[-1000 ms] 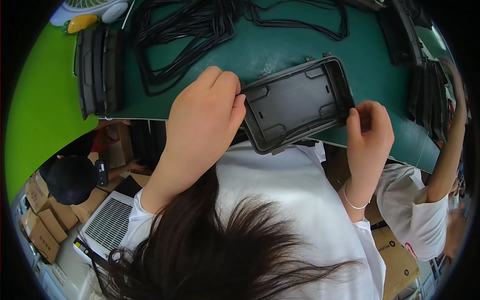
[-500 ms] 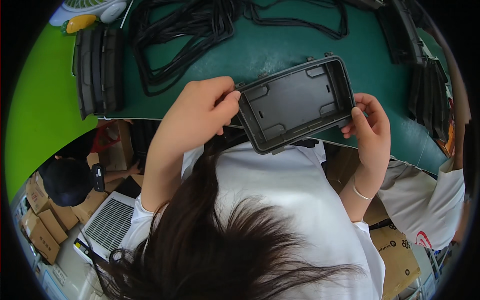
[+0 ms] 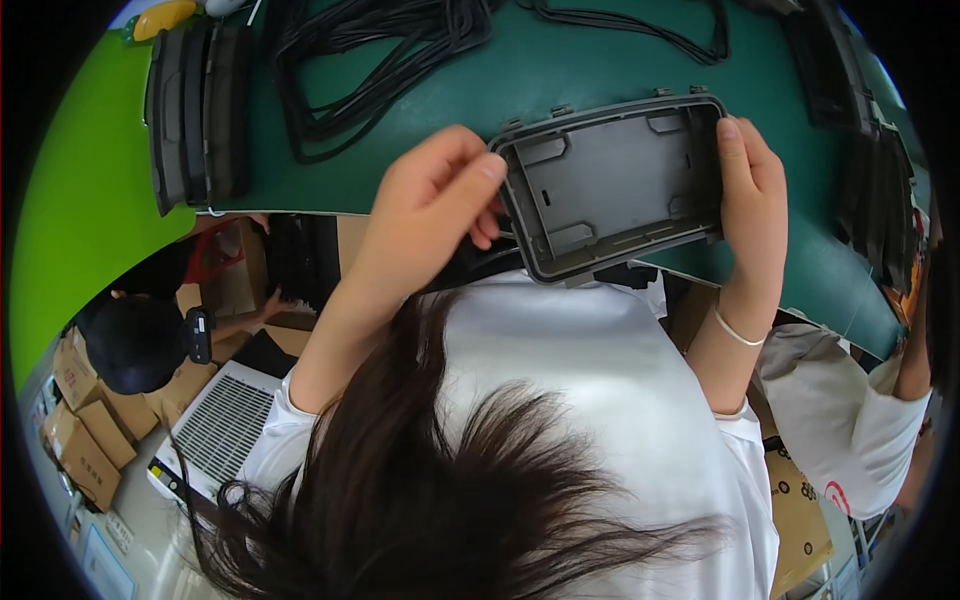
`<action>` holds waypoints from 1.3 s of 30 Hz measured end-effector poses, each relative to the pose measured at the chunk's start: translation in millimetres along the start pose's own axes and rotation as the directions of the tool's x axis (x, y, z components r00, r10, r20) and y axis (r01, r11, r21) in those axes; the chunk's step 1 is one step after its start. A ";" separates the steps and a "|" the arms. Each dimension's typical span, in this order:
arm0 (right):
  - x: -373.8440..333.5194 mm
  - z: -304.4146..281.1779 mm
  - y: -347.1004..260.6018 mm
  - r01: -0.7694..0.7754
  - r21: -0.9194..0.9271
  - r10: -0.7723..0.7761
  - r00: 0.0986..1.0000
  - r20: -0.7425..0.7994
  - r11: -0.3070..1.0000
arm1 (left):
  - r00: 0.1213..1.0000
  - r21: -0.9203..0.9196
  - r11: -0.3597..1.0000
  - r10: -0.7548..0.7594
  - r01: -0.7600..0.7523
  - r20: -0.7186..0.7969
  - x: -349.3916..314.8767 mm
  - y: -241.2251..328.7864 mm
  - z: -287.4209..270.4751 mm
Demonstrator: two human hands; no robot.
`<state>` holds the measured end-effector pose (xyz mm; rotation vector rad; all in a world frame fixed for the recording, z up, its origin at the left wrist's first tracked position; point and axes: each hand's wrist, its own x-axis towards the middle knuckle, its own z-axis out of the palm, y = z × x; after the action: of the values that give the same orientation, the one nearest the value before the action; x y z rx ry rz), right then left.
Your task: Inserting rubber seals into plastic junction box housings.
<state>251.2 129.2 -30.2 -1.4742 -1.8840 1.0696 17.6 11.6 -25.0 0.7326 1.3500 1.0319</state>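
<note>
Between my hands is a dark grey plastic case shell [image 3: 625, 170], rectangular with rounded corners, its hollow inside facing up and small lugs along the far edge. It is tilted, the right end farther from me. My left hand [image 3: 435, 195] is at its left end, thumb against the upper left corner of the rim and the other fingers curled below. My right hand [image 3: 752, 190] grips the right end, thumb along the rim, fingers partly hidden behind. A bundle of thin black rubber gasket rings [image 3: 375, 70] lies beyond the case.
Dark plastic shells [image 3: 195, 115] stand stacked at the left on the green table [image 3: 440, 115]; more dark parts [image 3: 870, 190] line its right side. A person in a black cap [image 3: 135, 345] is low at the left, among cardboard boxes [image 3: 85, 465]. Another person's pale sleeve [image 3: 840, 400] is at right.
The case has shifted slightly right and away from me with both hands. My right hand has moved up along its right end, and my left thumb now lies on the upper left corner.
</note>
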 end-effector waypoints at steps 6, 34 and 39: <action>-1.5 1.8 8.5 -0.085 0.166 0.090 0.996 -0.019 0.982 | 0.999 -0.099 0.994 -0.049 0.051 0.021 -3.4 -7.6 8.0; -12.5 32.0 -15.6 -0.058 0.382 0.091 0.994 -0.066 0.922 | 0.945 0.501 0.824 0.326 -0.265 -0.036 48.1 21.7 35.9; -9.7 33.5 -20.0 -0.097 0.525 0.173 0.980 -0.097 0.845 | 0.924 0.556 0.779 0.378 -0.289 -0.050 48.2 19.5 39.9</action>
<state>216.5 108.9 -31.5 -1.3270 -1.2641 1.3689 49.8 68.6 -22.9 1.3827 1.7201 1.0017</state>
